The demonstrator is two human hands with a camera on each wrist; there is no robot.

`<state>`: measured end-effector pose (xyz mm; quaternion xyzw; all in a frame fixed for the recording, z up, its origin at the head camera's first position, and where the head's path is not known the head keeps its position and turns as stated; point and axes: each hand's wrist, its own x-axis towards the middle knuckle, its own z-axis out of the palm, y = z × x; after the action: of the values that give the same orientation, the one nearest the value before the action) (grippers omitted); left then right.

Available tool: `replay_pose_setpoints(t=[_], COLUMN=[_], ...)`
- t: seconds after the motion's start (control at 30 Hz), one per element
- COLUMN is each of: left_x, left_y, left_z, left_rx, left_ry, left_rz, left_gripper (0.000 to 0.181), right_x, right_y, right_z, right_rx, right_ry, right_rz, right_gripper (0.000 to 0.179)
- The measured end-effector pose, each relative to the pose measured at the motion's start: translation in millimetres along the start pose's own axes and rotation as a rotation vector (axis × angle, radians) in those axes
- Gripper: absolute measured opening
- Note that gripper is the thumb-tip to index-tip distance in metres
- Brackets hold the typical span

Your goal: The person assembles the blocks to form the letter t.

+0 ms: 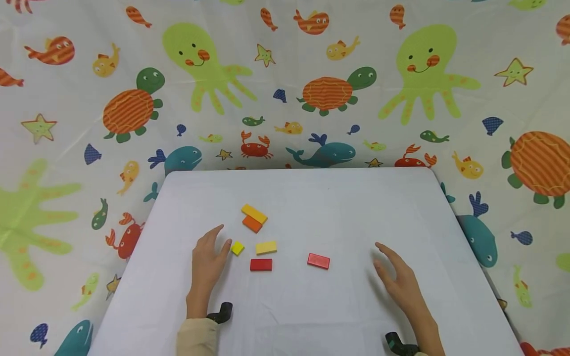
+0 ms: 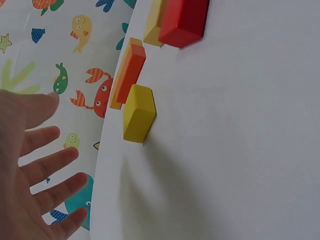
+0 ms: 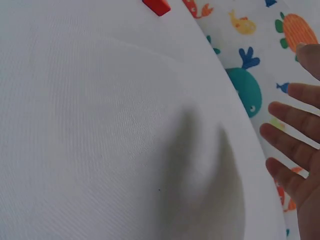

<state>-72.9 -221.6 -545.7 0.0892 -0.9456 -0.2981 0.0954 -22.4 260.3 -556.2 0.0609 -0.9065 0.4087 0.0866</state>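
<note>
In the head view the left hand (image 1: 209,259) is over the table's left part, fingers spread and holding nothing. Just right of its thumb lies a small bright yellow block (image 1: 238,248), apart from the hand in the left wrist view. Further right are a pale yellow block (image 1: 266,247) and a red block (image 1: 261,265). Beyond them an orange block (image 1: 252,224) lies against a golden yellow block (image 1: 254,213). A lighter red block (image 1: 318,261) lies alone near the middle. The right hand (image 1: 401,282), relaxed and holding nothing, hovers at the right, away from every block.
A white-covered table (image 1: 356,207) carries the blocks. Behind and beside it hangs a cloth (image 1: 285,59) printed with sea animals. Black wrist devices show at the left wrist (image 1: 221,313) and the right wrist (image 1: 399,344). The left sleeve (image 1: 197,337) is beige.
</note>
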Motion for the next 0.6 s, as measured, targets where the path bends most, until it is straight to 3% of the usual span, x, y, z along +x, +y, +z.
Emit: replay_pose_setpoints(t=[0.2, 0.4, 0.6], left_x=[2.9, 11.3, 21.2], left_y=[6.3, 12.3, 18.7], left_z=[12.9, 23.5, 35.0], left_rx=[-0.047, -0.096, -0.109], left_ry=[-0.036, -0.032, -0.085], left_rz=[-0.042, 0.023, 0.057], left_gripper=[0.06, 0.066, 0.069], right_x=[-0.8, 2.3, 7.0], right_y=[-0.6, -3.8, -6.0], right_z=[6.0, 15.0, 23.8], right_rx=[0.042, 0.07, 0.085], right_ry=[-0.049, -0.05, -0.05], right_rz=[0.077, 0.054, 0.032], right_gripper=[0.051, 0.05, 0.052])
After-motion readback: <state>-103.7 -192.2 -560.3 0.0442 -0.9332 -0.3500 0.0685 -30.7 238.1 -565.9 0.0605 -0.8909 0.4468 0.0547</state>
